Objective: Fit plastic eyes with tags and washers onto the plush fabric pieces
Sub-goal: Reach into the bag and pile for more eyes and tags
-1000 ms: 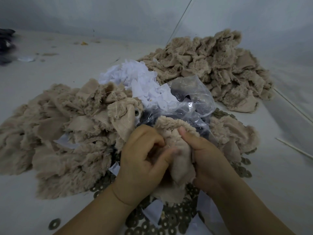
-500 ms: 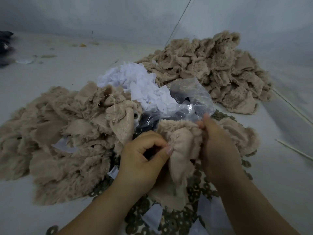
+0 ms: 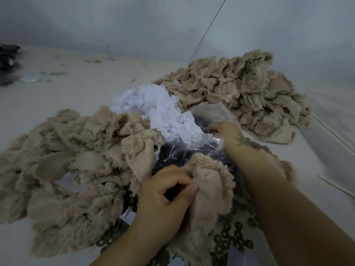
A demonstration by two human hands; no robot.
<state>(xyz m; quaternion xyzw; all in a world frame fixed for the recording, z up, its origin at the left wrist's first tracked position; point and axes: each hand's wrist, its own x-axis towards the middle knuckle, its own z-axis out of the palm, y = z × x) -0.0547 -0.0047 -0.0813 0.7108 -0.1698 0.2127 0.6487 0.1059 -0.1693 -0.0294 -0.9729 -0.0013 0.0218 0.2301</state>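
Inside the clear bag (image 3: 209, 116), right hand (image 3: 224, 131) curls, grip unclear; pinch one eye only. Nearer, left hand (image 3: 165, 196) pinches plush piece (image 3: 209, 189) steady.

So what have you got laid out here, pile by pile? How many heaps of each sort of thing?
Beige plush fabric heaps: 2, left heap and far right heap
White tag pile: 1
Clear plastic bag of dark pieces: 1
Scatter of dark ring washers: 1
Plush piece held in the left hand: 1
Total: 6
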